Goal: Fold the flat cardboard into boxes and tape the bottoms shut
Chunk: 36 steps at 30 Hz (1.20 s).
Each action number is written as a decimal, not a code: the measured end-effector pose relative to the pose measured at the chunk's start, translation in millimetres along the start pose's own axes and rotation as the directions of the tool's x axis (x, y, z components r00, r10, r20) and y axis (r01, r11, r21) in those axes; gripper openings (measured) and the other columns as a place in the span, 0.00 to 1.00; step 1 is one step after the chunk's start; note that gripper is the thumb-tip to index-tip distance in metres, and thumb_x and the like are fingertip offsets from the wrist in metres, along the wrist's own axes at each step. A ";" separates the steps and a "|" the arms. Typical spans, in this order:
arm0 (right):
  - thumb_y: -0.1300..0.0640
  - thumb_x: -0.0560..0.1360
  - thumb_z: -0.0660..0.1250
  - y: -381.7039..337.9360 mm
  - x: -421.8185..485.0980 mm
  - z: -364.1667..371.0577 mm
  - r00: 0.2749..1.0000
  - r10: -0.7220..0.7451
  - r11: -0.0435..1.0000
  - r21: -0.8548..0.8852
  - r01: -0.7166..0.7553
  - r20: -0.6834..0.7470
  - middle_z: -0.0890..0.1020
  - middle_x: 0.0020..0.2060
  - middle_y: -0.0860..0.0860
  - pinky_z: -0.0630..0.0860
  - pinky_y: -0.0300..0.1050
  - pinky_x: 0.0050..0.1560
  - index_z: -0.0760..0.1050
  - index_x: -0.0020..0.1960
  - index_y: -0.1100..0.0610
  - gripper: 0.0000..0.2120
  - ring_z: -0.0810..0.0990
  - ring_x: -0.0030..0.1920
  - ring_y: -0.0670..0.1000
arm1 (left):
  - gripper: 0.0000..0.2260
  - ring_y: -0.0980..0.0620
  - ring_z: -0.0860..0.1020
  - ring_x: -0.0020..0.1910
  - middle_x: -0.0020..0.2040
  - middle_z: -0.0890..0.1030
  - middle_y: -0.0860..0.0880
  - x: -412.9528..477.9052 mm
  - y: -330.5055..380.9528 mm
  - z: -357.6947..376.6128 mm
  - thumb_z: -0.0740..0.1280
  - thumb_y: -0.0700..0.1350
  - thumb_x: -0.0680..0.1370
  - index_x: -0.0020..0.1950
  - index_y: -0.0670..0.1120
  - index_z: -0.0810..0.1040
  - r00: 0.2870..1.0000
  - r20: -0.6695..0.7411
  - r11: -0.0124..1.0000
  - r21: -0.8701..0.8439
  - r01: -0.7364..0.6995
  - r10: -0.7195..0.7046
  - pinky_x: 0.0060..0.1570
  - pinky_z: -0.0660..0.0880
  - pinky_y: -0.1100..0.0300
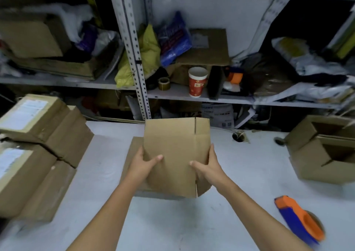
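A flat, unfolded cardboard box [175, 151] is held up above the white table [240, 174] in the middle of the view. My left hand [143, 162] grips its left edge, thumb on the near face. Gripping the right edge is my right hand [207, 164], its thumb also laid on the near face. Below the held piece lies a stack of flat cardboard [134, 149], partly hidden by it. An orange and blue tape dispenser [299, 218] lies on the table at the lower right, apart from both hands.
Sealed brown boxes [38, 149] are piled at the table's left. Open folded boxes [324, 149] stand at the right. Behind the table a metal shelf [182, 94] holds a red paper cup [197, 81], a tape roll [163, 83], bags and cardboard.
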State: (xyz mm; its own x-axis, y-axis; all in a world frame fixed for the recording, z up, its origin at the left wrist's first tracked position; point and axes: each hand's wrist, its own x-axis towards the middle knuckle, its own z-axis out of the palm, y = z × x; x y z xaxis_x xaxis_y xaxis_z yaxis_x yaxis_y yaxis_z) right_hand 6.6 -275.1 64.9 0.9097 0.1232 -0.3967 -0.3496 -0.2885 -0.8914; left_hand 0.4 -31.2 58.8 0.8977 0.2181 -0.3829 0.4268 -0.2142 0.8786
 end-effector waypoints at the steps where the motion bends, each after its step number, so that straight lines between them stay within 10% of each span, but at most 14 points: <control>1: 0.46 0.67 0.76 0.1 -5.8 -12.8 1.000 -0.010 0.998 -0.058 0.010 -0.007 0.62 0.74 0.41 0.70 0.55 0.70 0.47 0.77 0.36 0.50 0.67 0.72 0.50 | 0.37 0.48 0.72 0.70 0.68 0.73 0.54 -7.5 8.0 9.1 0.76 0.51 0.74 0.78 0.56 0.62 1.000 0.024 0.999 -0.033 -0.012 0.013 0.65 0.72 0.51; 12: 0.56 0.68 0.75 43.5 -77.7 -139.3 0.986 -0.159 0.948 -0.284 0.140 -0.043 0.73 0.66 0.43 0.77 0.49 0.60 0.27 0.72 0.26 0.62 0.76 0.63 0.48 | 0.54 0.48 0.69 0.73 0.77 0.64 0.56 -80.6 32.6 123.7 0.78 0.62 0.67 0.73 0.76 0.37 0.959 0.274 0.998 -0.038 -0.058 0.066 0.70 0.70 0.42; 27: 0.56 0.72 0.70 104.0 -110.3 -192.8 0.994 -0.107 0.949 -0.303 0.091 -0.038 0.78 0.54 0.39 0.76 0.44 0.49 0.58 0.70 0.36 0.34 0.77 0.55 0.44 | 0.17 0.53 0.80 0.60 0.58 0.83 0.55 -153.3 -6.9 217.4 0.69 0.62 0.76 0.62 0.59 0.75 0.999 0.025 0.995 -0.091 0.036 -0.033 0.63 0.77 0.47; 36: 0.39 0.77 0.67 101.5 -101.2 -165.3 0.984 -0.002 1.000 0.028 0.007 -0.178 0.77 0.58 0.42 0.75 0.38 0.49 0.64 0.66 0.42 0.22 0.77 0.58 0.45 | 0.09 0.53 0.81 0.56 0.55 0.83 0.53 -147.7 -3.6 215.9 0.66 0.53 0.81 0.61 0.57 0.77 0.999 -0.036 0.995 -0.101 -0.026 0.023 0.46 0.78 0.63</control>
State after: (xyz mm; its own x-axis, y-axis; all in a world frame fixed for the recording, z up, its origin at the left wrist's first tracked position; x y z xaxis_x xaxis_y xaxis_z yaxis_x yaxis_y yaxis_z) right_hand -83.8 -473.8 50.8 0.9359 -0.0475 -0.3491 -0.3490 -0.2609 -0.9001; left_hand -110.0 -268.2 50.6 0.9025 0.2478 -0.3523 0.3900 -0.1228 0.9126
